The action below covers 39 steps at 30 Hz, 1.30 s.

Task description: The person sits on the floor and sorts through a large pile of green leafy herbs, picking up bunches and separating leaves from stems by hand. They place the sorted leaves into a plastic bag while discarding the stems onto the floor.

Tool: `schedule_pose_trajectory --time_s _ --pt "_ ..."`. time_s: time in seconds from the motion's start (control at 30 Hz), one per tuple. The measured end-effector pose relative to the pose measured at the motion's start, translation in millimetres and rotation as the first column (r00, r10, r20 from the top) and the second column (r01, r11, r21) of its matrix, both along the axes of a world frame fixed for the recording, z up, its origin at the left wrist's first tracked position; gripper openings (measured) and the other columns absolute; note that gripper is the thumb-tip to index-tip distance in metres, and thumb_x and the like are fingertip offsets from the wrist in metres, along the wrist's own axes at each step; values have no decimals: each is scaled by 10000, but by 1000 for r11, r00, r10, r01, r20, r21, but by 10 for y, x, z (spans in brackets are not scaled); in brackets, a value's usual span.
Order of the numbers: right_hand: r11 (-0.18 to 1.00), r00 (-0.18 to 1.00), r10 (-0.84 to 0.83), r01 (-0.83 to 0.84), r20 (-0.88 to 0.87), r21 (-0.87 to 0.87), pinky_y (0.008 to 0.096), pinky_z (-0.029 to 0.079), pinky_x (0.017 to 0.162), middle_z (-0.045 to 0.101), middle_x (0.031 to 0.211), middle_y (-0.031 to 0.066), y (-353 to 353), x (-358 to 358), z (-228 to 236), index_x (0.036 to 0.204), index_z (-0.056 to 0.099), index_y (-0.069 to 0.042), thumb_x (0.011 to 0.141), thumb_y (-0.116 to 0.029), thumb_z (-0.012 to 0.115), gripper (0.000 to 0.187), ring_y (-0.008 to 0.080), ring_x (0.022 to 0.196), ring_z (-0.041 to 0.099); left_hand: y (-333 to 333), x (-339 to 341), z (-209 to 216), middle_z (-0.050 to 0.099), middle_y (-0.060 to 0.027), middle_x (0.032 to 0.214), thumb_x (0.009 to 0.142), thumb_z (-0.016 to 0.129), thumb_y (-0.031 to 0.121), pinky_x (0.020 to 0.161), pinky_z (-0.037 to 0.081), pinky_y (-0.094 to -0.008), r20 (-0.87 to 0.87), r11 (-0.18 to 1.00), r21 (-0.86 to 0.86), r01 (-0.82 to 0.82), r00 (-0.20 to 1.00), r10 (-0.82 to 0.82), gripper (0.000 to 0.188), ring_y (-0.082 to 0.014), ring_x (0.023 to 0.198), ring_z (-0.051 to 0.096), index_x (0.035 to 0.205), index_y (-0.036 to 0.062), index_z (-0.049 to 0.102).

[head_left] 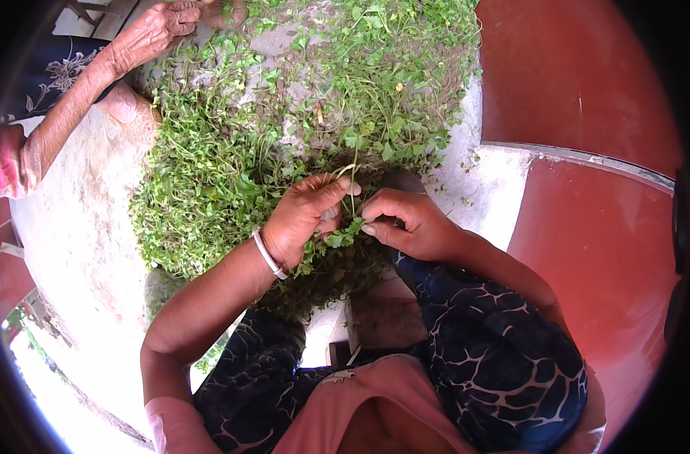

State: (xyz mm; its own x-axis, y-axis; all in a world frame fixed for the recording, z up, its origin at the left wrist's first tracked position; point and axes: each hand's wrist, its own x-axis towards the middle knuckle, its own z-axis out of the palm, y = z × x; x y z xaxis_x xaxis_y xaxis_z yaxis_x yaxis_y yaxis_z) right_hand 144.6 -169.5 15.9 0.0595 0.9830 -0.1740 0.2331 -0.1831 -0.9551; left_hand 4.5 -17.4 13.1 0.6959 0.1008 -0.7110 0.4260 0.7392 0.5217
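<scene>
My left hand [303,216], with a white band on its wrist, is closed round a thin green herb sprig [353,189] that looks like coriander or parsley. The sprig's long stem rises past the thumb, and a cluster of leaves [345,236] hangs below the fingers. Close beside it, my right hand [409,223] pinches at the edge of those leaves with thumb and forefinger. Beneath and beyond both hands lies a wide, loose spread of the same cut greens [208,181], mixed with soil.
At the upper left a co-worker's hand [152,34] reaches over the greens, and that person's bare foot [137,113] stands beside them. Red panels [579,83] line the right side. A brown wooden block [386,314] sits between my knees, under patterned dark trousers [496,340].
</scene>
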Motion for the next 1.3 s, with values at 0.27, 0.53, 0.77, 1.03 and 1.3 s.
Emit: schedule_pose_trajectory --time_s 0.27,0.53,0.77,1.03,1.3 --pt "860 733 -387 68 -560 -506 256 471 702 588 935 55 17 102 -236 1058 528 -31 962 -303 436 302 125 810 568 -14 -48 49 354 43 535 889 582 285 429 323 -242 -21 999 -41 7 1000 -7 229 -71 437 298 863 58 561" --pt "790 501 -569 112 -652 -603 301 468 713 608 992 55 335 75 -392 1019 580 -70 908 -296 539 256 144 834 570 -173 -88 85 356 48 548 909 554 251 434 338 -237 -54 997 -24 74 996 -76 199 -69 440 308 852 60 550" --pt "906 772 -390 222 -502 -362 239 437 710 616 887 18 272 101 -285 961 604 -51 905 -191 553 159 81 802 543 6 -325 -85 605 6 788 915 542 229 501 351 -215 -99 965 255 68 994 -44 186 -63 541 408 904 54 606" --pt "997 987 -8 -5 -160 -77 215 416 623 543 759 -29 255 10 145 909 562 -17 888 -139 587 127 31 712 490 121 -230 -14 621 -27 844 922 520 196 638 427 -264 -31 971 193 -141 988 150 155 -124 744 559 950 56 578" --pt "931 849 -276 119 -452 -345 211 432 614 542 756 -26 264 -12 3 916 550 -34 896 -167 581 139 51 685 528 110 -240 -13 605 -47 856 919 502 160 650 416 -284 60 966 6 -259 964 259 123 -137 790 551 992 67 536"
